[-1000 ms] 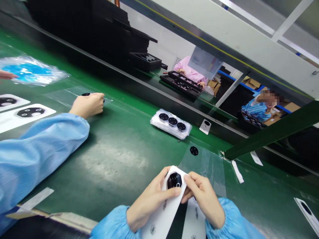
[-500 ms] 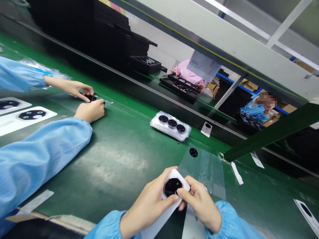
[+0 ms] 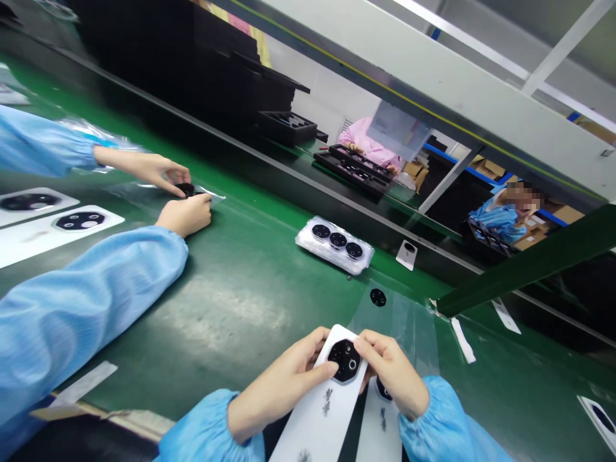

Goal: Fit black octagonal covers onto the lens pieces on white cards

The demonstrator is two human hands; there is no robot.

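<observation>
I hold a white phone back cover with a black camera module at its top, low in the middle of the view. My left hand grips its left edge, thumb beside the module. My right hand pinches the module's right side. A second white cover lies under my right hand. A clear film sheet with one black lens ring lies just beyond on the green belt.
A co-worker's two hands in blue sleeves handle a small black part at the left. Two white covers lie by them. A clear tray of three black modules sits mid-belt. Black trays are stacked behind; other people work across the line.
I have turned the cover flatter toward me, so its printed back shows, and my fingers shifted round the module. The co-worker's second hand reached in to the small black part.
</observation>
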